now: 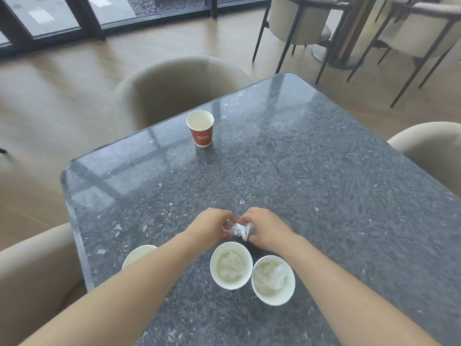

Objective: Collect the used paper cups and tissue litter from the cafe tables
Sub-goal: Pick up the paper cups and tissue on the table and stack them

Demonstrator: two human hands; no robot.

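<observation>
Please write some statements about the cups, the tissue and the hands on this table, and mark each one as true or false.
1. Both the left hand and the right hand grip one crumpled tissue. True.
2. The red cup lies on its side. False: it stands upright.
3. The middle cup and the right cup contain tissue. True.
4. Every cup is fully visible. False: the left forearm partly covers the near-left cup.

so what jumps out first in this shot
Both hands, left hand and right hand, pinch a crumpled tissue at the near middle of the dark speckled table. Nearer the person stand two cups stuffed with tissue, the middle cup and the right cup. A red cup stands alone near the far left edge.
</observation>
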